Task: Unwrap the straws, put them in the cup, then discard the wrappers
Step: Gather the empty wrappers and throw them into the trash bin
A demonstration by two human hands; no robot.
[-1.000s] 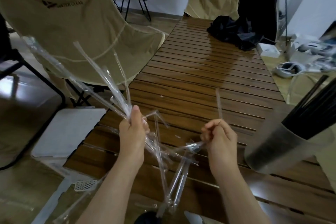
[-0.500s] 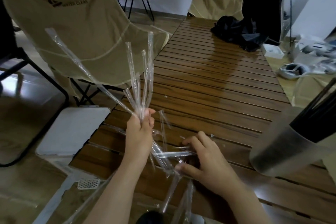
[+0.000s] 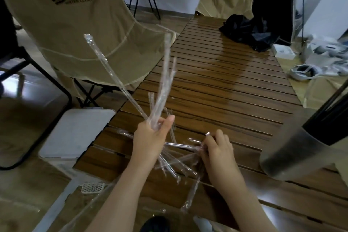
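Observation:
My left hand grips a bunch of clear plastic wrappers that fan upward from its fist, above the near left part of the wooden slat table. My right hand lies low on the table with its fingers curled round more clear wrappers scattered between the two hands. A frosted translucent cup stands close at the right, with black straws sticking out of its top.
A beige folding chair stands left of the table, with a white box on the floor under it. A black cloth lies at the table's far end. White items clutter the floor at the right.
My right hand dropped from mid-air onto the table and closed on the loose wrappers. The left hand's bunch swung more upright.

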